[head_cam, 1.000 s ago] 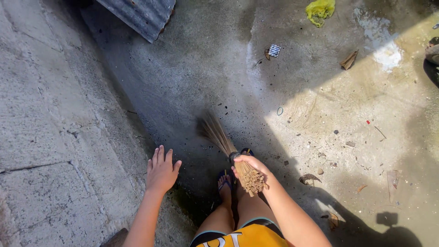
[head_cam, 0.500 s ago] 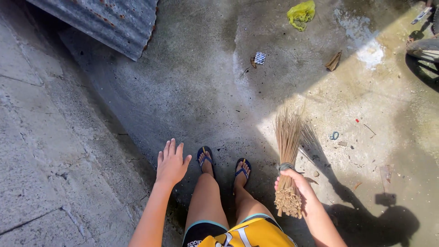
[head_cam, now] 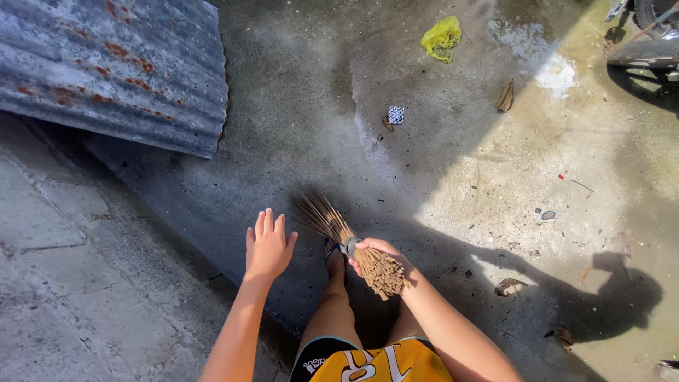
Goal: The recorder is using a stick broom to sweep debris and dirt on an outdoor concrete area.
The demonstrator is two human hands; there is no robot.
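My right hand (head_cam: 375, 253) grips a short stick broom (head_cam: 334, 225) near its bound end; the thin brown bristles fan out to the upper left and touch the concrete ground (head_cam: 297, 141) just in front of my feet. The cut stick ends poke out below my fist. My left hand (head_cam: 268, 245) is held out flat with fingers spread, holding nothing, hovering above the ground to the left of the broom. My bare legs and a yellow shirt show at the bottom.
A rusty corrugated metal sheet (head_cam: 113, 67) lies at the upper left. Litter is scattered ahead: a yellow-green crumpled bag (head_cam: 441, 37), a small checked wrapper (head_cam: 396, 114), dry leaves (head_cam: 505, 97). A wheel of a vehicle (head_cam: 647, 42) stands at the top right. A raised concrete slab (head_cam: 64, 283) runs along the left.
The broom has swung from my right side across to the left, its bristles now pointing up-left in front of my feet. The view has tilted, showing more of the metal sheet.
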